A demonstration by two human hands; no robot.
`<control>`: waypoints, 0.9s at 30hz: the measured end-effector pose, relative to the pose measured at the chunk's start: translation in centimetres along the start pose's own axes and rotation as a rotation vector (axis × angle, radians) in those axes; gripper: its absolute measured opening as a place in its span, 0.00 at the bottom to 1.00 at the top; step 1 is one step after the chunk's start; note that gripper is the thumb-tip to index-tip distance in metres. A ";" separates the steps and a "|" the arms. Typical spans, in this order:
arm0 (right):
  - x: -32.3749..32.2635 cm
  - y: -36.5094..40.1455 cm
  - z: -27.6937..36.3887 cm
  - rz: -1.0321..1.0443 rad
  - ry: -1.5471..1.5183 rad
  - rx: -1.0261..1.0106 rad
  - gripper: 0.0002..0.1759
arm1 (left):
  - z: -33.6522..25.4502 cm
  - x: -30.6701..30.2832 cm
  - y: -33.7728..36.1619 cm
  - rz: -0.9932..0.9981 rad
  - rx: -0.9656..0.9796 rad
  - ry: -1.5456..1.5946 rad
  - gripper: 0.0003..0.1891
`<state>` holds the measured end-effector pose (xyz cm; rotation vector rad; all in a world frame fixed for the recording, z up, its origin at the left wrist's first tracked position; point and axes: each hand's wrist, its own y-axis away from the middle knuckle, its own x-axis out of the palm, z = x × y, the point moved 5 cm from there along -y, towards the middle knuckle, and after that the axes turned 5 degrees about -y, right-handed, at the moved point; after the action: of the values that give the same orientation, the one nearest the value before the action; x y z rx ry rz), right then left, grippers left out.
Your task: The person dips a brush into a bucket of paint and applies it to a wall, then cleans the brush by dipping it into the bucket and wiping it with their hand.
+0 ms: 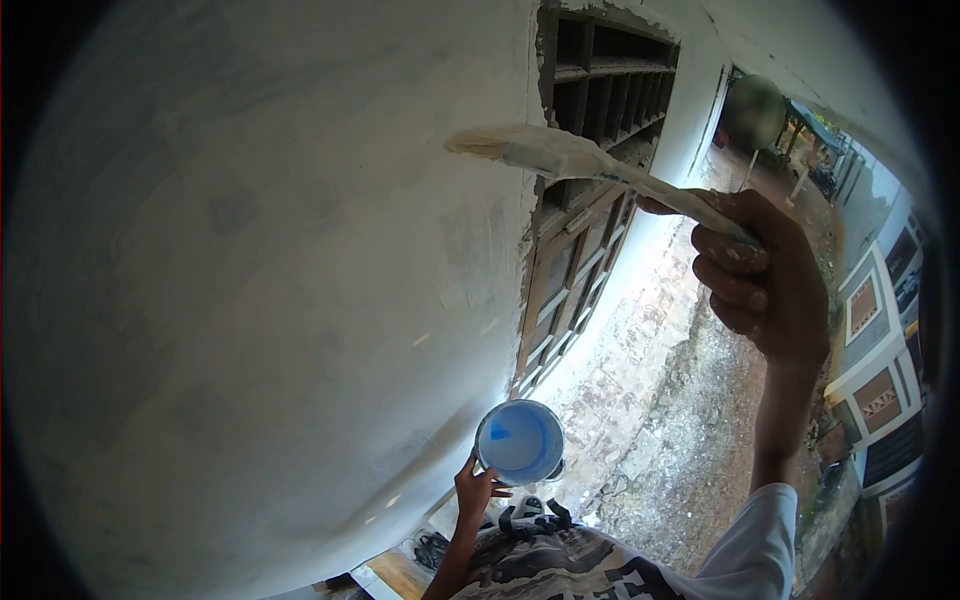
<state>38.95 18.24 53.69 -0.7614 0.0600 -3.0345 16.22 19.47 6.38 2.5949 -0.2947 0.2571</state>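
2 bare hands are occupied in front of a pale, patchy white-painted wall (pixel 300 300). Raised well above the ground, the right hand (pixel 762 275) has its fingers curled round the handle of a flat, paint-coated whitish brush (pixel 560 157), thumb along the handle. White flecks mark its knuckles. The bristles point toward the wall; whether they touch it I cannot tell. Lower down, the left hand (pixel 478 488) grips the rim of a round blue plastic bucket (pixel 552 450), held in front of the body. Inside the bucket is whitish liquid paint (pixel 516 457), with 1 brighter blue patch showing. Beyond the brush, a dark brown wooden vent grid (pixel 612 85) sits above a brown-framed window (pixel 575 275) with panes. Below runs a rough, white-spattered ground path (pixel 650 450).
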 end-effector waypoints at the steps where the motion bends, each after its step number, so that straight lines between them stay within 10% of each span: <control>1: -0.7 0.3 -0.6 -0.084 -0.018 -0.029 0.22 | 0.1 -0.1 -0.1 0.002 0.001 0.002 0.36; 15: -6.9 1.3 -17.5 -0.212 -0.002 0.347 0.12 | 0.0 -0.3 0.2 -0.029 0.008 -0.025 0.33; 27: 1.0 -1.6 -9.0 -0.067 -0.124 0.330 0.11 | 0.3 -0.2 0.3 -0.017 -0.005 -0.041 0.32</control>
<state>33.78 20.14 46.27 -0.9305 -0.4635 -2.9328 15.99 19.13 6.17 2.5989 -0.2870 0.1964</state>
